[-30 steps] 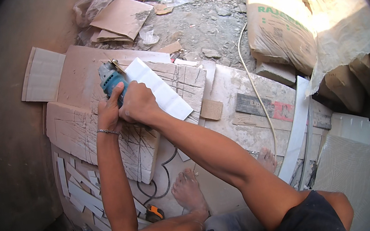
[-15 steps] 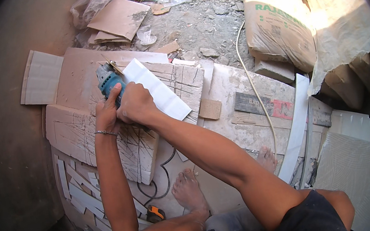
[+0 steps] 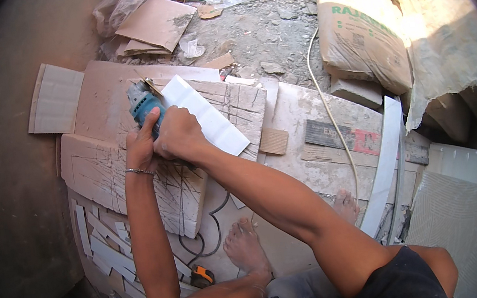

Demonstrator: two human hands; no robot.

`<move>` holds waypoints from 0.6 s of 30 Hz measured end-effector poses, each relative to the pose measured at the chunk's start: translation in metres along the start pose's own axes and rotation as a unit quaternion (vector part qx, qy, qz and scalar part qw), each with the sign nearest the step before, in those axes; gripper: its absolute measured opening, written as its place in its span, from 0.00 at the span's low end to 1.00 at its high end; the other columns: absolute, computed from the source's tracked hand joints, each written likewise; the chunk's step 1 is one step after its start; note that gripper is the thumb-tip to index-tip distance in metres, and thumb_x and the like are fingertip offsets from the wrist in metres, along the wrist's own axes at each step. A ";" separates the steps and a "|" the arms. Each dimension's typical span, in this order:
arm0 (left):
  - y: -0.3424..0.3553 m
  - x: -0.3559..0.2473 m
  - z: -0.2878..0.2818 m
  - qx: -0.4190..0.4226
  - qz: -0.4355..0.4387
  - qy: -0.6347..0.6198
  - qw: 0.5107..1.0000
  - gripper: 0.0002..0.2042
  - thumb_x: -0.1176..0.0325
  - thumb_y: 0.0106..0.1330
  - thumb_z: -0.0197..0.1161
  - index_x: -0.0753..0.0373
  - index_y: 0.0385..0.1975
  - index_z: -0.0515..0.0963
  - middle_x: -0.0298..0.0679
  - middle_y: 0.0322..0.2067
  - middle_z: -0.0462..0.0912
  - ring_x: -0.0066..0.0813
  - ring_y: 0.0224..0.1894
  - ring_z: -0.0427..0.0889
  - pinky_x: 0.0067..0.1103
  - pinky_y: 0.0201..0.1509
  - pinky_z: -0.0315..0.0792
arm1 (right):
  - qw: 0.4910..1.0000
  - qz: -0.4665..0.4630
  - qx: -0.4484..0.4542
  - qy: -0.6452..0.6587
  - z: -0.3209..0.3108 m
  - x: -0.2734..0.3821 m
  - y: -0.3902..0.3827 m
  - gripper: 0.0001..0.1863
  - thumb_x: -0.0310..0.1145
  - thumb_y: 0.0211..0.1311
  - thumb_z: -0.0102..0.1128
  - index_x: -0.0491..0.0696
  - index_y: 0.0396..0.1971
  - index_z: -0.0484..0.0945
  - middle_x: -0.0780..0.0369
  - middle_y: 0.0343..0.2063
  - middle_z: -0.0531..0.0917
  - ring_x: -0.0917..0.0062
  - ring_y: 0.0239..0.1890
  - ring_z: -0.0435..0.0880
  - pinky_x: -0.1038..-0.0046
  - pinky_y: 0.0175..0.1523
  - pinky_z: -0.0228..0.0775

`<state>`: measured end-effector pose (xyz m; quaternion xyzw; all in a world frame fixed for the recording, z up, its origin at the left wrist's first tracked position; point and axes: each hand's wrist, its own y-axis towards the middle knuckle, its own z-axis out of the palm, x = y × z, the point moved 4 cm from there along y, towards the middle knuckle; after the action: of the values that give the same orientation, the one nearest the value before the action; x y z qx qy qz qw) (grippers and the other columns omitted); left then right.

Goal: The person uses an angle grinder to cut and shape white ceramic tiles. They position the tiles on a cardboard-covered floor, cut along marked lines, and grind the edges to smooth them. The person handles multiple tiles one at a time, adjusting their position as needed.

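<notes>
Both my hands are closed around a teal angle grinder (image 3: 141,104). My left hand (image 3: 141,142) wraps its body from the near left side, thumb along the top. My right hand (image 3: 178,131) is clenched at the rear of the tool and hides much of it. The grinder's head and disc lie at the far-left end of a white tile strip (image 3: 204,116); whether the disc touches it I cannot tell. Beneath the strip is a pale slab (image 3: 248,104) scored with many dark cut lines. A second scored slab (image 3: 87,163) lies to the left.
A dark cord (image 3: 218,230) loops near my bare foot (image 3: 245,247). An orange-and-black tape measure (image 3: 202,275) sits beside thin offcut strips (image 3: 111,257). Right of the slabs are a cardboard piece (image 3: 273,141), a pale cable (image 3: 333,115), long white strips (image 3: 382,163) and a filled sack (image 3: 361,33).
The whole picture has shifted slightly to the right. My hands and the grinder keep their place against the white tile strip.
</notes>
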<state>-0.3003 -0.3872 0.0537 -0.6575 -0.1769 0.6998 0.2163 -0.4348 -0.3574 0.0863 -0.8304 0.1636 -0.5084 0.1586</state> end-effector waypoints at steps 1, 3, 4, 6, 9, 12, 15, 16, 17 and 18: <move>0.000 0.000 0.000 0.001 0.000 -0.002 1.000 0.26 0.56 0.68 0.76 0.76 0.48 0.78 0.43 0.40 0.87 0.30 0.38 0.88 0.27 0.41 0.83 | 1.000 0.000 0.002 0.001 0.000 -0.001 0.000 0.23 0.30 0.47 0.75 0.32 0.41 0.79 0.41 0.42 0.87 0.48 0.49 0.89 0.58 0.54 0.83; 0.000 0.000 0.000 0.002 0.000 -0.003 1.000 0.25 0.56 0.68 0.76 0.76 0.48 0.78 0.43 0.40 0.87 0.30 0.38 0.88 0.27 0.41 0.83 | 1.000 -0.001 0.006 0.003 0.001 -0.002 0.001 0.23 0.30 0.47 0.75 0.31 0.41 0.79 0.41 0.42 0.87 0.48 0.49 0.89 0.58 0.54 0.83; 0.000 0.000 0.000 0.002 0.001 -0.002 1.000 0.25 0.56 0.69 0.76 0.76 0.48 0.78 0.43 0.40 0.87 0.30 0.38 0.88 0.27 0.41 0.83 | 1.000 -0.002 0.004 0.005 0.002 -0.002 0.002 0.23 0.29 0.47 0.75 0.31 0.41 0.79 0.41 0.42 0.87 0.48 0.49 0.89 0.58 0.54 0.83; 0.001 0.001 -0.001 0.005 0.002 -0.002 1.000 0.25 0.56 0.69 0.75 0.75 0.48 0.78 0.43 0.40 0.87 0.30 0.38 0.88 0.27 0.41 0.83 | 1.000 -0.006 0.000 0.009 0.004 -0.004 0.004 0.23 0.29 0.46 0.75 0.31 0.41 0.79 0.40 0.42 0.87 0.48 0.49 0.89 0.57 0.54 0.83; 0.001 0.003 -0.001 0.009 0.001 -0.001 1.000 0.25 0.56 0.69 0.75 0.75 0.48 0.78 0.43 0.40 0.87 0.29 0.38 0.88 0.27 0.41 0.83 | 1.000 -0.004 0.004 0.010 0.004 -0.005 0.004 0.23 0.29 0.46 0.75 0.31 0.41 0.79 0.40 0.42 0.87 0.47 0.49 0.89 0.57 0.54 0.83; 0.000 0.003 -0.001 0.007 0.000 -0.001 1.000 0.25 0.56 0.69 0.75 0.75 0.48 0.78 0.43 0.40 0.87 0.29 0.38 0.88 0.27 0.41 0.83 | 1.000 -0.002 0.011 0.006 0.003 -0.005 0.003 0.23 0.29 0.47 0.75 0.31 0.41 0.79 0.40 0.42 0.87 0.47 0.49 0.89 0.57 0.54 0.83; -0.003 0.001 0.000 0.010 0.004 0.000 1.000 0.25 0.56 0.69 0.75 0.75 0.49 0.78 0.43 0.40 0.87 0.28 0.38 0.88 0.26 0.41 0.82 | 1.000 -0.013 0.014 0.002 0.002 -0.005 0.001 0.23 0.29 0.47 0.74 0.31 0.40 0.79 0.40 0.42 0.87 0.47 0.49 0.89 0.57 0.54 0.83; -0.004 0.000 0.001 0.008 0.004 0.001 1.000 0.25 0.56 0.69 0.75 0.75 0.49 0.78 0.43 0.41 0.87 0.28 0.39 0.88 0.26 0.41 0.82 | 1.000 -0.013 0.011 0.003 0.002 -0.005 0.001 0.22 0.29 0.47 0.74 0.31 0.40 0.79 0.40 0.42 0.87 0.47 0.49 0.89 0.57 0.54 0.83; -0.005 0.000 0.002 0.006 0.005 0.003 1.000 0.25 0.56 0.69 0.75 0.76 0.49 0.78 0.42 0.41 0.87 0.28 0.39 0.88 0.26 0.41 0.82 | 1.000 -0.014 0.009 0.005 0.002 -0.005 0.001 0.22 0.29 0.47 0.74 0.31 0.40 0.79 0.40 0.41 0.87 0.47 0.48 0.89 0.57 0.54 0.83; -0.005 0.000 0.002 0.009 0.005 -0.001 1.000 0.25 0.56 0.69 0.75 0.76 0.48 0.78 0.42 0.41 0.87 0.28 0.39 0.88 0.26 0.41 0.82 | 1.000 -0.015 0.006 0.007 0.003 -0.005 0.002 0.22 0.29 0.48 0.74 0.31 0.40 0.79 0.40 0.41 0.87 0.47 0.48 0.89 0.58 0.54 0.83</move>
<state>-0.3023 -0.3831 0.0563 -0.6555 -0.1676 0.7033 0.2182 -0.4348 -0.3564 0.0805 -0.8281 0.1489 -0.5177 0.1550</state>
